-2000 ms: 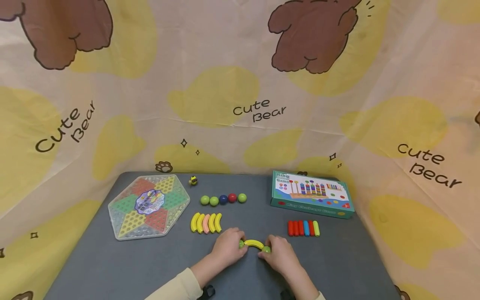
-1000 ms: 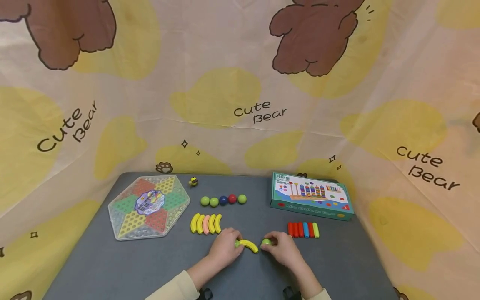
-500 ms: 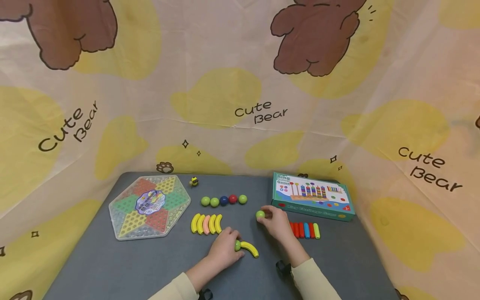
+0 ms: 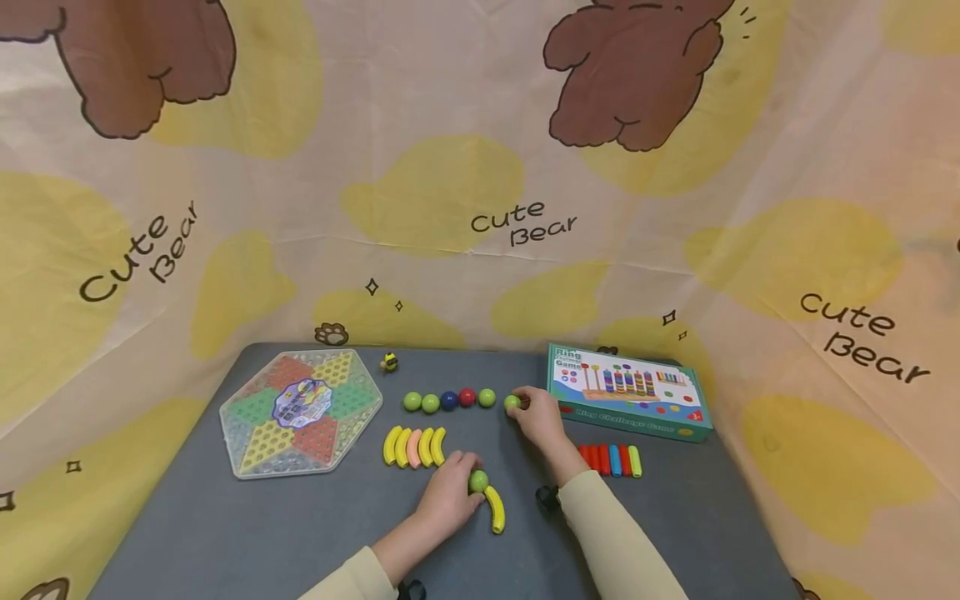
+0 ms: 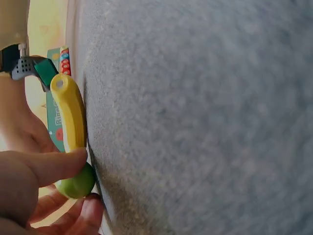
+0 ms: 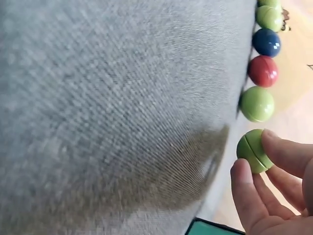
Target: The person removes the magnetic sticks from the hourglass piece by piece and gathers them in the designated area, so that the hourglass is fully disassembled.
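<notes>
My left hand pinches a green ball between thumb and fingers, low over the middle of the table. Against that ball lies one end of a yellow banana-shaped piece, pointing toward me; in the left wrist view the thumb overlaps where they meet. My right hand pinches a second green ball by thumb and fingertips. This ball is just right of a row of balls, a small gap from the green end ball. The right wrist view shows a dark seam around it.
Several banana-shaped pieces, one pink, lie left of my left hand. A hexagonal Chinese checkers board lies far left, a small bee figure behind. A green game box and coloured short sticks are at right.
My right hand has drawn its ball off the banana-shaped piece and carried it away from me to the row's right end. The piece by my left hand has swung round toward me.
</notes>
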Motion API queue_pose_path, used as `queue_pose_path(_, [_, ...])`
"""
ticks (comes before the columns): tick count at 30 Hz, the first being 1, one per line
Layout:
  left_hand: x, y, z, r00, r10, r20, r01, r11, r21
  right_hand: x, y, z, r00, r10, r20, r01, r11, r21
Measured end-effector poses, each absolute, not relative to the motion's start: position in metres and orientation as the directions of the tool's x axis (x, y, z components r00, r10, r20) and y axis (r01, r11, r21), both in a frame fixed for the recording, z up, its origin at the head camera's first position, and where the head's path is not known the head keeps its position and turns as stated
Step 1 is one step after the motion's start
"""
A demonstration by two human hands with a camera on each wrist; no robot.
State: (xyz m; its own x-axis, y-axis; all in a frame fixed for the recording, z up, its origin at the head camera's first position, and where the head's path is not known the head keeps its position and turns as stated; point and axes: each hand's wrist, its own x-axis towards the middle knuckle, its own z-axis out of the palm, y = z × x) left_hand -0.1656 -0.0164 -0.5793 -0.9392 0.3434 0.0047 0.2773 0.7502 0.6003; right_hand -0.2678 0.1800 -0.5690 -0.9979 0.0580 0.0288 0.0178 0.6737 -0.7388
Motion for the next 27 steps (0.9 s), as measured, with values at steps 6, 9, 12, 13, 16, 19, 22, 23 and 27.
queue_pose_path(6, [-0.163,-0.015,-0.578,-0.932,0.352,0.086,0.330,0.727,0.603,-0.277,0.175,-0.577,-0.996,0.086,0.022,0.043,0.690,-0.723])
queue_pose_path(9, [-0.162,-0.015,-0.578,-0.938,0.333,0.101,0.321,0.718,0.618,-0.279,0.173,-0.580,-0.994,0.104,0.024,0.054,0.684,-0.727])
queue_pose_path(12, [-0.159,-0.015,-0.577,-0.951,0.294,0.100,0.288,0.714,0.639,-0.281,0.172,-0.583,-0.993,0.112,0.033,0.052,0.678,-0.733])
queue_pose_path(13, [-0.158,-0.015,-0.576,-0.957,0.276,0.088,0.266,0.714,0.647,-0.282,0.172,-0.583,-0.993,0.110,0.044,0.043,0.679,-0.733])
queue_pose_path(16, [-0.155,-0.012,-0.574,-0.967,0.252,0.028,0.205,0.714,0.670,-0.283,0.171,-0.585,-0.992,0.110,0.068,0.025,0.677,-0.736])
queue_pose_path(19, [-0.153,-0.010,-0.573,-0.968,0.247,-0.051,0.150,0.727,0.670,-0.283,0.171,-0.585,-0.991,0.110,0.078,0.016,0.670,-0.742])
queue_pose_path(22, [-0.152,-0.008,-0.573,-0.965,0.238,-0.105,0.112,0.742,0.661,-0.281,0.170,-0.583,-0.992,0.108,0.064,0.022,0.654,-0.756])
queue_pose_path(23, [-0.152,-0.008,-0.573,-0.966,0.229,-0.120,0.096,0.748,0.657,-0.280,0.170,-0.583,-0.992,0.107,0.059,0.025,0.649,-0.760])
queue_pose_path(27, [-0.154,-0.006,-0.574,-0.970,0.191,-0.150,0.052,0.766,0.641,-0.276,0.171,-0.580,-0.992,0.106,0.061,0.021,0.640,-0.768])
